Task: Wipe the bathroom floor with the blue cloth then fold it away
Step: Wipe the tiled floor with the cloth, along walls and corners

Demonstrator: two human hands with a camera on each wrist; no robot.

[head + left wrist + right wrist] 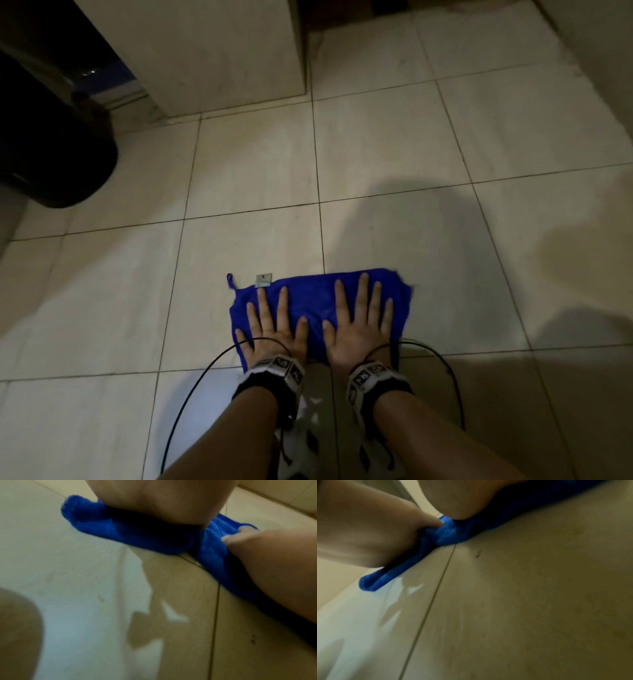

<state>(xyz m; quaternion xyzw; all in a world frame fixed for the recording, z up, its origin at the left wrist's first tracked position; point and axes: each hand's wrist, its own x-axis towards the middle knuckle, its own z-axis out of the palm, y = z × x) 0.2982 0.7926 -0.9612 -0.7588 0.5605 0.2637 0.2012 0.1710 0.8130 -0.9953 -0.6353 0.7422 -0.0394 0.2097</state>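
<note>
Blue cloth [318, 305] lies flat on the tiled floor [394, 144], doubled over (its small label [263, 279] shows at the far edge). The left hand [274, 329] and the right hand [359, 325] both press on it with straight, spread fingers, gripping nothing. This looks like the wiping step; next, probably, a firm push across the tiles.

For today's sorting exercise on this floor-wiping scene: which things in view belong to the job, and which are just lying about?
Part of the job:
- blue cloth, spread on the floor
- left hand, pressed flat on it
- right hand, pressed flat beside it
- tiled floor

Just lying about:
- dark bin at far left
- beige cabinet beyond it
</note>
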